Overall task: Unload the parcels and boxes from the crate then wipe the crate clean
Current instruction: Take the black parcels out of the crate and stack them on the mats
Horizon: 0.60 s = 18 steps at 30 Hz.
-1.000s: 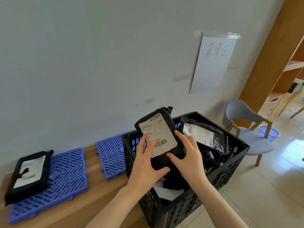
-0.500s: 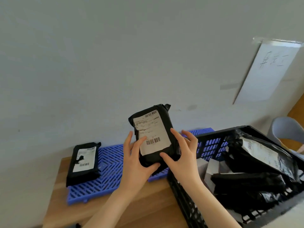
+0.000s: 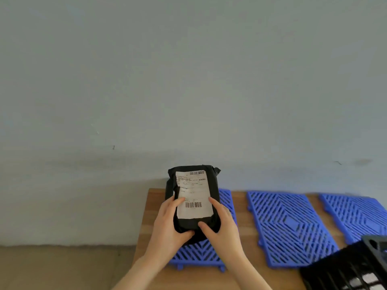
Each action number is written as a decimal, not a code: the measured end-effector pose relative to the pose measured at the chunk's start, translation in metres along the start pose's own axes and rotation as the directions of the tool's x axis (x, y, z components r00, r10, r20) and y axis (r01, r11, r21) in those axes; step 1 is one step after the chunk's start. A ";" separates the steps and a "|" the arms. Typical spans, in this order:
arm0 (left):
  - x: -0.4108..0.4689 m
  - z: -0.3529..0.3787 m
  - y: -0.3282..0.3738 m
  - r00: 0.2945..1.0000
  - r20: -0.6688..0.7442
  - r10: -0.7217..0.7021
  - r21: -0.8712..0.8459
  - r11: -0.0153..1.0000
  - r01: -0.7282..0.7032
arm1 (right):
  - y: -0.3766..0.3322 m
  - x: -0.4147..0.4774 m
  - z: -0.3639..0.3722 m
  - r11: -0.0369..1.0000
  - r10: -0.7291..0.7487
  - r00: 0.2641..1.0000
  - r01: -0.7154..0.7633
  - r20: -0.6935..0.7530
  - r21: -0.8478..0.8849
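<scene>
Left hand (image 3: 167,222) and right hand (image 3: 222,227) both clasp the black labelled parcel (image 3: 192,206) over the leftmost blue grid mat (image 3: 201,254); the black crate (image 3: 345,266) sits to the right.

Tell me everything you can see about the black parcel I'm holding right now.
The black parcel is a plump, soft-looking bag of plastic film, crumpled at its top corner. A white shipping label faces the camera, with a barcode near each end and a tear on its left edge. The left hand and right hand grip its lower sides, thumbs on the front. It is over the leftmost blue grid mat; whether it rests there is hidden.
</scene>
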State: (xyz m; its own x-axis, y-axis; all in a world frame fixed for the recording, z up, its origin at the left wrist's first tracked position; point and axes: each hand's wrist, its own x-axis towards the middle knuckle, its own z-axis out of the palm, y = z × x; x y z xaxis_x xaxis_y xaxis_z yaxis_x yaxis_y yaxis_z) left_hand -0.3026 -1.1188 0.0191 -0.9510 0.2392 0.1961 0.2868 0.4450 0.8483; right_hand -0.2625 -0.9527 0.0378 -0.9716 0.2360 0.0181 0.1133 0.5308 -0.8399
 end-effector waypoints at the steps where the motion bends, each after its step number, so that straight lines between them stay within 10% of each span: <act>1: 0.005 0.000 -0.013 1.000 0.022 -0.015 0.010 1.000 0.015 | 0.005 0.007 0.011 0.999 0.020 1.000 -0.019 0.015 -0.025; 18: 0.052 0.016 -0.126 0.984 0.152 -0.096 0.103 0.991 0.080 | 0.056 0.071 0.098 0.971 0.224 0.958 -0.204 0.180 -0.123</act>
State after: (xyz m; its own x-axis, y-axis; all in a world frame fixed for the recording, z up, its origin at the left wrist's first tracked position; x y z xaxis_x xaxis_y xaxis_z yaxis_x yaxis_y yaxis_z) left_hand -0.3868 -1.1488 -0.0853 -0.9453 0.3241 0.0369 0.2199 0.5495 0.8061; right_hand -0.3456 -0.9858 -0.0616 -0.9427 0.1979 -0.2685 0.3335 0.5673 -0.7530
